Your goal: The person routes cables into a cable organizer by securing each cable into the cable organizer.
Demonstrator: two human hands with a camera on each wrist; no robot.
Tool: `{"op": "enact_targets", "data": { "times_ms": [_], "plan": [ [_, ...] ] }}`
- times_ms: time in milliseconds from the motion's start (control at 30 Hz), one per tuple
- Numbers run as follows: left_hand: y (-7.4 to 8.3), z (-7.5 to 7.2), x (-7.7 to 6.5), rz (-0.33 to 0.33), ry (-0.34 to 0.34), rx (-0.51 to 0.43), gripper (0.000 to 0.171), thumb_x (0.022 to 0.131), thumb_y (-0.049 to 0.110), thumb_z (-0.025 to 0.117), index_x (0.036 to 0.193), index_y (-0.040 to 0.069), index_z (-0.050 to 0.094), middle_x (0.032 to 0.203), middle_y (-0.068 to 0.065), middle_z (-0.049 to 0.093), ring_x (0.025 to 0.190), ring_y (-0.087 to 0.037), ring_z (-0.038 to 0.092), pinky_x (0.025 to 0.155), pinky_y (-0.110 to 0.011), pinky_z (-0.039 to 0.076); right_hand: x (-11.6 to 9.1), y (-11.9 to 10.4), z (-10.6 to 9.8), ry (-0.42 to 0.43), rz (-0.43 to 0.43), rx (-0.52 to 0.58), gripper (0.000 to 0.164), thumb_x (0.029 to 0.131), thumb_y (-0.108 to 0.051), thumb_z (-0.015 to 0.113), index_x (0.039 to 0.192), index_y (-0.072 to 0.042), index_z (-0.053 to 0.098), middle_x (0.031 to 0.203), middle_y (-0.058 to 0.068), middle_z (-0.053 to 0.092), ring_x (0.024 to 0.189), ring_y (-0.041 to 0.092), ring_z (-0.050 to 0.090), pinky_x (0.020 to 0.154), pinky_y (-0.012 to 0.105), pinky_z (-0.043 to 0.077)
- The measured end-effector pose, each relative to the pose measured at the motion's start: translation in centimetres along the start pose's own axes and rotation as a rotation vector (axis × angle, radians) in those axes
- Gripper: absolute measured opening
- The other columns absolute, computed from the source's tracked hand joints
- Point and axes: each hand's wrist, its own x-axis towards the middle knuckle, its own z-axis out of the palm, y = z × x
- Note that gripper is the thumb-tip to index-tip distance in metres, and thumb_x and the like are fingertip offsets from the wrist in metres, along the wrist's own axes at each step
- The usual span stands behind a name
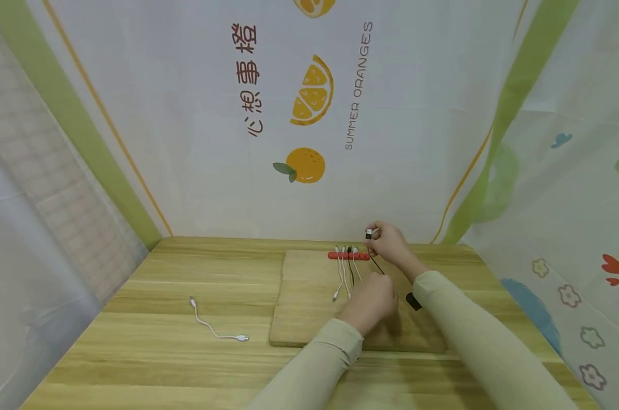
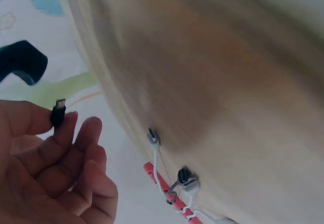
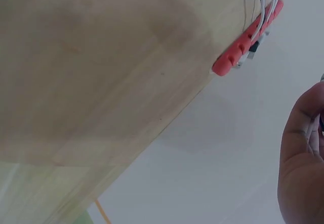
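Note:
My right hand (image 1: 388, 245) pinches the USB plug (image 1: 368, 234) of a black charging cable (image 1: 374, 262), raised near the right end of a red cable holder (image 1: 332, 255). Over the wooden board, my left hand (image 1: 373, 302) pinches the cable's other end. In the left wrist view that end is a small black connector (image 2: 58, 114) with a metal tip, between thumb and index finger. Several white cables (image 1: 339, 272) and a dark one (image 1: 351, 267) sit in the holder's slots, their tails lying towards me. Only the edge of my right hand (image 3: 304, 163) shows in the right wrist view.
The wooden board (image 1: 301, 307) lies on a wood-grain table (image 1: 150, 341) against a printed curtain (image 1: 212, 188). Left of the board lies a loose white cable (image 1: 210, 327). A black piece (image 1: 414, 301) shows beside my right sleeve.

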Motion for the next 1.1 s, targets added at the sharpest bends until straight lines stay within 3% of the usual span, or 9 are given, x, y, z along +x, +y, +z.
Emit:
{"op": "enact_targets", "data": {
  "times_ms": [133,267,467,633,833,1100],
  "plan": [
    [0.3,-0.1,1.5,-0.042,0.0,0.087,0.027,0.099,0.026,0.068,0.075,0.016,0.072,0.082,-0.001,0.075,0.072,-0.012,0.066,0.055,-0.029,0.051,1.3,0.2,-0.1,-0.004,-0.004,-0.015,0.043,0.103,-0.005,0.067,0.142,0.007,0.053,0.109,0.028,0.071,0.072,0.019,0.069,0.075,0.044,0.062],
    [-0.3,-0.2,2.6,-0.046,-0.045,0.108,0.023,0.101,0.027,0.068,0.082,0.015,0.075,0.092,-0.001,0.078,0.083,-0.013,0.07,0.061,-0.031,0.057,2.2,0.7,0.1,0.034,-0.022,-0.099,0.037,0.102,-0.006,0.069,0.136,0.006,0.058,0.105,0.025,0.073,0.074,0.02,0.069,0.067,0.032,0.056],
    [-1.5,-0.1,3.3,-0.036,-0.114,0.017,0.027,0.099,0.014,0.064,0.073,0.014,0.067,0.083,0.0,0.072,0.069,-0.011,0.054,0.061,-0.027,0.047,2.5,2.4,0.4,0.08,-0.043,-0.2,0.032,0.101,-0.007,0.071,0.129,0.006,0.061,0.11,0.024,0.073,0.091,0.029,0.072,0.071,0.03,0.056],
    [-2.2,0.2,2.9,-0.077,-0.164,-0.047,0.028,0.102,0.014,0.062,0.073,0.014,0.065,0.081,0.001,0.068,0.065,-0.012,0.047,0.061,-0.029,0.045,2.8,3.6,1.0,0.105,0.0,-0.189,0.034,0.101,-0.009,0.072,0.13,0.005,0.061,0.112,0.025,0.074,0.086,0.026,0.073,0.066,0.027,0.056],
    [-2.4,0.4,2.5,-0.105,-0.182,-0.018,0.024,0.102,0.015,0.064,0.078,0.014,0.068,0.081,0.002,0.069,0.064,-0.012,0.049,0.059,-0.03,0.047,3.4,3.4,1.3,0.029,0.023,-0.205,0.03,0.102,-0.01,0.071,0.125,0.005,0.061,0.106,0.021,0.073,0.073,0.018,0.068,0.062,0.026,0.054],
    [-2.5,-0.1,2.2,-0.182,-0.201,0.087,0.012,0.095,0.028,0.076,0.097,0.016,0.079,0.105,-0.001,0.079,0.086,-0.015,0.071,0.074,-0.04,0.062,4.1,2.4,1.7,-0.09,0.022,-0.295,0.04,0.098,-0.007,0.074,0.135,0.003,0.061,0.106,0.019,0.07,0.093,0.027,0.067,0.071,0.03,0.054]
  ]
}}
